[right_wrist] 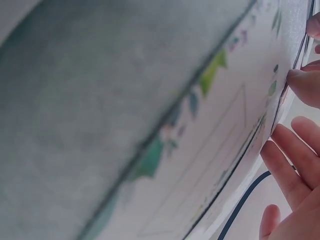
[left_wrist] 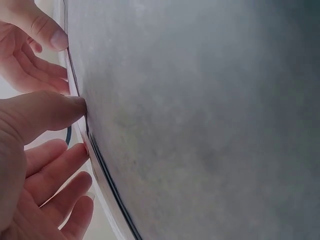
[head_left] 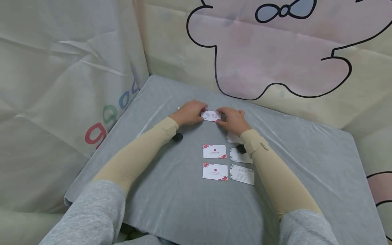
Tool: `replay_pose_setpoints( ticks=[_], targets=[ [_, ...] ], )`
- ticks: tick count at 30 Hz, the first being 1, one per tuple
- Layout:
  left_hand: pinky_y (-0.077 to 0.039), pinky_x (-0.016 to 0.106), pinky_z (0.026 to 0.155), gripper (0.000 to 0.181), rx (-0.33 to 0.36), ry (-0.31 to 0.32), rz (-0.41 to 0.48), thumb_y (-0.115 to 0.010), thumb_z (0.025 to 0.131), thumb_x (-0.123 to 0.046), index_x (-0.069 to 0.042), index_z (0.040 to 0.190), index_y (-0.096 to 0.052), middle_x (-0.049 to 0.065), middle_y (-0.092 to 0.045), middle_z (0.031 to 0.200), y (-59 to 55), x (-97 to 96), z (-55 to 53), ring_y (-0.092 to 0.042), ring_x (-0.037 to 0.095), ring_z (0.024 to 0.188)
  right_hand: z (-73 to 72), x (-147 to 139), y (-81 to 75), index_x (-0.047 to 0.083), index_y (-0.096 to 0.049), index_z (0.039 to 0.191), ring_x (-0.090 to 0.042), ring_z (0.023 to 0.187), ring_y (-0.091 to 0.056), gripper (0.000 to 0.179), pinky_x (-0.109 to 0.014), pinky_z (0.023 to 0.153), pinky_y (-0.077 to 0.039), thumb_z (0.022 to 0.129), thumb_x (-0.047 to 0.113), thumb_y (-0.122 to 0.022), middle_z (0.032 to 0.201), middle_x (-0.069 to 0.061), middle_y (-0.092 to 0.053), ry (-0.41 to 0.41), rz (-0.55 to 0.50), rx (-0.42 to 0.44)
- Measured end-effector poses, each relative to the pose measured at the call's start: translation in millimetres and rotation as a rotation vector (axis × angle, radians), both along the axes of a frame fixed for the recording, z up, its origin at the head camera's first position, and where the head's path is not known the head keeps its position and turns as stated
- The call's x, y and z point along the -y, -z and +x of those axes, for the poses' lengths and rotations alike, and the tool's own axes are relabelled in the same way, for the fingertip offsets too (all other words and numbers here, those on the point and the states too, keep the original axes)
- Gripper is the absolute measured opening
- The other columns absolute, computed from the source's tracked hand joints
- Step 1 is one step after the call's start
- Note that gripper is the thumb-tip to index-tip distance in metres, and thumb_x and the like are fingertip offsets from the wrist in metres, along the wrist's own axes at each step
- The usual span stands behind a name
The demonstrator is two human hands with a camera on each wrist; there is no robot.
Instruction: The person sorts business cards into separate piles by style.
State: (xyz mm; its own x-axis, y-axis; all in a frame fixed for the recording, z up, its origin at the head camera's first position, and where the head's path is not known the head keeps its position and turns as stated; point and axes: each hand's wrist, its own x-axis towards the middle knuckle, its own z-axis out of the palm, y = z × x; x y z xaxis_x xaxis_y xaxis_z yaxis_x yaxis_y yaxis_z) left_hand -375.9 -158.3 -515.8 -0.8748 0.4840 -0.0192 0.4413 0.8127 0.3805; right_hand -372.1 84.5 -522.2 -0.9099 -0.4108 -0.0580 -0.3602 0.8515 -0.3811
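Note:
A white card [head_left: 211,116] with small printed text and red flower corners lies between both hands at the far part of the table. My left hand [head_left: 190,113] pinches its left end between thumb and fingers. At the opposite end, my right hand [head_left: 234,121] pinches it the same way. Seen edge-on in the left wrist view, the card is a thin strip between the fingertips [left_wrist: 77,106]. Just below the right hand lies a green-leaf card [head_left: 233,138], partly hidden by the wrist. A sliver of white shows behind the left hand.
Nearer me, two red-flower cards [head_left: 215,172] lie in a column. Beside them are green-leaf cards [head_left: 242,174], one partly covered by the right wrist camera [head_left: 241,149]. Grey cloth covers the table [head_left: 171,204]. A printed curtain [head_left: 275,61] hangs along its far edge.

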Motion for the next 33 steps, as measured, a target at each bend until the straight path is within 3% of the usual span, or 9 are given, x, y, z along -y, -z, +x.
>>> replay_pose_setpoints(
  ticks=[9, 14, 18, 23, 28, 33],
  targets=[
    [-0.044, 0.047, 0.123, 0.056, -0.023, 0.001, -0.001, -0.072, 0.102, -0.022, -0.007, 0.153, -0.058, 0.010, -0.068, 0.144, -7.5, -5.0, 1.3, -0.060, 0.028, 0.137, -0.8, -3.3, -7.8, 0.016, -0.060, 0.152, -0.031, 0.146, -0.055, 0.057, -0.061, 0.113, -0.024, 0.101, 0.037, -0.077, 0.158, -0.009, -0.060, 0.018, -0.006, -0.005],
    [-0.046, 0.047, 0.122, 0.056, -0.024, 0.001, -0.018, -0.073, 0.101, -0.021, -0.006, 0.153, -0.058, 0.010, -0.070, 0.143, -4.2, -1.0, 7.9, -0.061, 0.029, 0.135, 0.1, -0.2, -0.1, 0.017, -0.061, 0.152, -0.030, 0.145, -0.056, 0.058, -0.060, 0.114, -0.024, 0.101, 0.038, -0.078, 0.158, -0.007, -0.061, 0.009, -0.004, 0.008],
    [-0.046, 0.048, 0.122, 0.059, -0.065, 0.017, -0.004, -0.075, 0.099, -0.022, -0.005, 0.153, -0.058, 0.012, -0.069, 0.144, -8.7, -3.9, 15.6, -0.062, 0.031, 0.137, 5.1, -4.1, -4.5, 0.016, -0.058, 0.154, -0.031, 0.146, -0.056, 0.060, -0.061, 0.114, -0.024, 0.101, 0.039, -0.076, 0.159, -0.008, -0.060, 0.002, 0.002, 0.005],
    [-0.045, 0.044, 0.124, 0.065, -0.039, 0.059, 0.071, -0.077, 0.099, -0.029, -0.007, 0.156, -0.056, 0.011, -0.066, 0.151, -20.8, -12.1, 47.9, -0.060, 0.028, 0.142, 35.5, -16.4, -18.1, 0.017, -0.056, 0.155, -0.031, 0.148, -0.055, 0.063, -0.061, 0.113, -0.024, 0.101, 0.041, -0.076, 0.159, -0.009, -0.060, -0.027, -0.006, -0.022],
    [-0.052, 0.043, 0.117, 0.065, 0.056, 0.131, 0.111, -0.077, 0.099, -0.033, -0.009, 0.156, -0.056, 0.009, -0.069, 0.147, -32.7, -14.6, 93.7, -0.065, 0.025, 0.136, 84.6, -27.1, -23.7, 0.017, -0.059, 0.154, -0.030, 0.146, -0.056, 0.066, -0.065, 0.113, -0.023, 0.097, 0.043, -0.080, 0.155, -0.007, -0.063, -0.093, 0.035, -0.044],
    [-0.052, 0.041, 0.117, 0.066, 0.060, 0.139, 0.044, -0.081, 0.096, -0.035, -0.006, 0.152, -0.060, 0.008, -0.071, 0.144, -21.3, -12.0, 130.9, -0.067, 0.023, 0.131, 126.5, -31.8, -14.3, 0.017, -0.059, 0.153, -0.027, 0.146, -0.055, 0.070, -0.067, 0.114, -0.024, 0.093, 0.046, -0.084, 0.151, -0.006, -0.065, -0.144, 0.051, -0.026]
  ],
)
